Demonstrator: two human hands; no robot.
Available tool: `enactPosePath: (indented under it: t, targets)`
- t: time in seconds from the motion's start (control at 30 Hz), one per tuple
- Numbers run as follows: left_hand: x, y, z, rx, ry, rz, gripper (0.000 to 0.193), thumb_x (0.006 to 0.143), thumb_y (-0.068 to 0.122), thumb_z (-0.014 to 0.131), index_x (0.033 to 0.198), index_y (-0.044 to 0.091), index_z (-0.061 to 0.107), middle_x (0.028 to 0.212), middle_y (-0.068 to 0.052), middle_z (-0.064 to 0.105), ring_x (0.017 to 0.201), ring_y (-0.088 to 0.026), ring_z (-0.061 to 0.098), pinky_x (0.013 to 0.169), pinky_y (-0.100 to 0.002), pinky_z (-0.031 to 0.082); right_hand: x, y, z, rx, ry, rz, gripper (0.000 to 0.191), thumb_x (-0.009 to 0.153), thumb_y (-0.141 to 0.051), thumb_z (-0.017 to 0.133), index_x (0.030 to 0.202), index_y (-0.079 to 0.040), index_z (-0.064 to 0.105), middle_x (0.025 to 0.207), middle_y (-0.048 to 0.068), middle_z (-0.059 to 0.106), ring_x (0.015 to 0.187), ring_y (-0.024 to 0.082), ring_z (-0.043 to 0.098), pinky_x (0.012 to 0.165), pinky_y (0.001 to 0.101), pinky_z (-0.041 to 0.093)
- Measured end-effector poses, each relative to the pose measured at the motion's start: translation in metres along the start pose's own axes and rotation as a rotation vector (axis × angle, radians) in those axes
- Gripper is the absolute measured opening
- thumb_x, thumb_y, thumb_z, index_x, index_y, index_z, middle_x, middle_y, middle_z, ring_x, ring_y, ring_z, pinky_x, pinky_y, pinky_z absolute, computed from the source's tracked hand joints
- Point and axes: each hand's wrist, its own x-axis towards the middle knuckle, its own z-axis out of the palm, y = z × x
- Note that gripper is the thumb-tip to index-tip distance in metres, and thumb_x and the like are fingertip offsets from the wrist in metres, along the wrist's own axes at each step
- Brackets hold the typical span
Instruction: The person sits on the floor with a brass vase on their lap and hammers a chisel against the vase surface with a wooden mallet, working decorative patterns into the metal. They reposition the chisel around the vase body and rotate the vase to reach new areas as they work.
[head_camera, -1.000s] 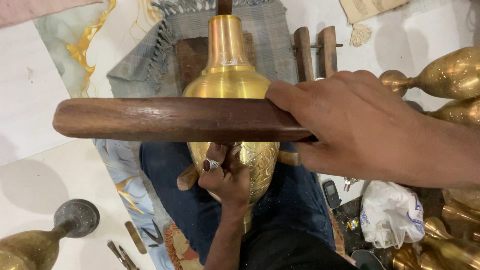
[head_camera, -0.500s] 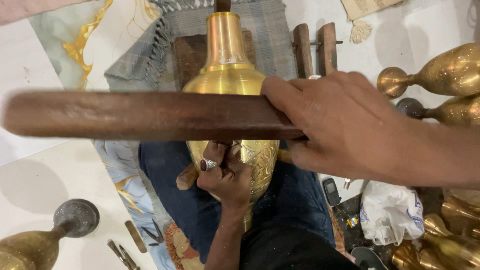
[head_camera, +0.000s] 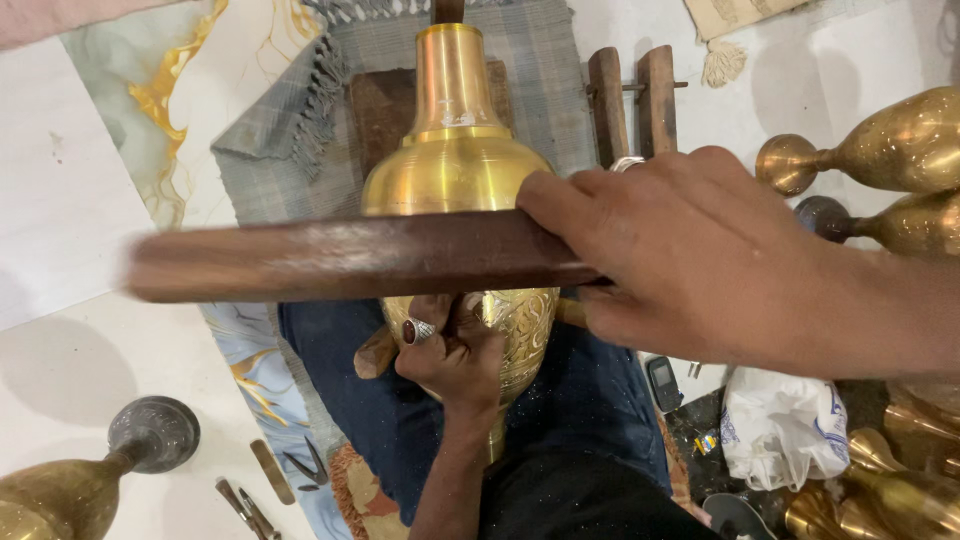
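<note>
At the lower left edge, a brass goblet-shaped piece (head_camera: 70, 480) lies on the white floor, its dark round base toward the centre. Just right of it lie small metal hand tools (head_camera: 300, 465).

A dark wooden rod (head_camera: 350, 257) runs level across the frame, its left end blurred. It crosses in front of the brass vase (head_camera: 455, 160), which lies on the person's lap with its neck pointing away, over a grey fringed cloth (head_camera: 270, 130). The lower body of the vase shows engraved floral work.

Below the rod, the left hand (head_camera: 450, 350) rests against the engraved area. Its fingers are curled together around a small tool; the tool tip is hidden. A ring with a dark stone sits on one finger.

The right hand (head_camera: 700, 250) holds the right end of the rod, fingers wrapped and clamped on it.

Further right, more brass pieces (head_camera: 890, 150) lie on the floor. A white plastic bag (head_camera: 780, 430) sits at the lower right.
</note>
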Motion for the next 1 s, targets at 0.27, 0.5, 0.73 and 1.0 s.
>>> enactPosePath:
  t: [0.27, 0.5, 0.73, 1.0]
  targets:
    - [-0.008, -0.008, -0.002, 0.088, -0.01, -0.103, 0.017, 0.072, -0.009, 0.063, 0.088, -0.008, 0.069, 0.074, -0.012, 0.07, 0.062, -0.013, 0.064, 0.059, -0.028, 0.05, -0.004, 0.008, 0.019, 0.008, 0.01, -0.053, 0.063, 0.068, -0.02, 0.078, 0.124, -0.006, 0.05, 0.071, 0.009, 0.063, 0.061, 0.032, 0.068, 0.05, 0.0457, 0.05]
    - [-0.001, 0.0, 0.003, -0.043, 0.026, -0.027, 0.029, 0.079, -0.014, 0.063, 0.106, -0.011, 0.069, 0.1, -0.015, 0.076, 0.088, -0.017, 0.074, 0.077, -0.028, 0.059, 0.0, 0.007, 0.007, 0.009, 0.01, -0.05, 0.062, 0.072, -0.026, 0.079, 0.123, -0.006, 0.051, 0.075, 0.009, 0.065, 0.059, 0.029, 0.069, 0.05, 0.0421, 0.051]
    - [0.003, 0.006, 0.001, -0.114, -0.007, -0.068, 0.032, 0.081, -0.014, 0.059, 0.112, -0.011, 0.067, 0.106, -0.013, 0.075, 0.095, -0.018, 0.073, 0.086, -0.029, 0.06, -0.004, 0.005, 0.012, -0.153, -0.136, 0.015, 0.064, 0.08, -0.034, 0.078, 0.128, -0.006, 0.046, 0.079, 0.008, 0.061, 0.059, 0.026, 0.068, 0.046, 0.0403, 0.051]
    - [-0.004, -0.003, -0.001, 0.037, 0.012, -0.06, 0.027, 0.077, -0.012, 0.064, 0.101, -0.002, 0.073, 0.08, -0.004, 0.074, 0.067, -0.008, 0.065, 0.065, -0.021, 0.051, -0.002, 0.001, 0.007, -0.085, -0.164, 0.038, 0.054, 0.08, -0.03, 0.077, 0.121, -0.01, 0.047, 0.08, 0.007, 0.061, 0.058, 0.026, 0.067, 0.045, 0.0405, 0.051]
